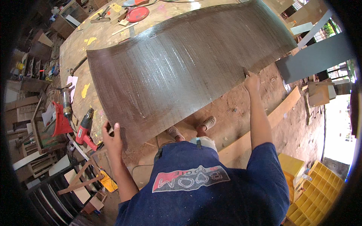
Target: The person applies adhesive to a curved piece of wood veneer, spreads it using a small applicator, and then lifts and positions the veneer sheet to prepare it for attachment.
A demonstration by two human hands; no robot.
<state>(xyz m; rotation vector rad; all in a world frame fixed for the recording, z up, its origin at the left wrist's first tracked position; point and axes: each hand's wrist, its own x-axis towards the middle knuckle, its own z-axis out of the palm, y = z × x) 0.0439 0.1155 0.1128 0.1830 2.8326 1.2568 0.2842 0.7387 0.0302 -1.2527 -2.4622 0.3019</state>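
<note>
A large dark brown, glossy sheet (188, 71) stretches diagonally across the worn worktable (75, 101), slightly curved, its near edge over the floor. My left hand (112, 137) grips its lower left corner, thumb upright at the edge. My right hand (252, 82) holds the near edge toward the right, its fingers partly hidden at the rim. A red-and-black heat gun (86, 132) lies just left of my left hand, with a metal cylindrical tool (67, 101) beyond it. A red round lid (137, 15) sits beyond the sheet's far edge.
Wood scraps and shelving (28, 98) crowd the left. A yellow tool (108, 182) is at lower left. A grey board (309, 60) leans at right, a long plank (283, 113) lies on the dirt floor (233, 105), and yellow compartmented crates (316, 192) sit at lower right.
</note>
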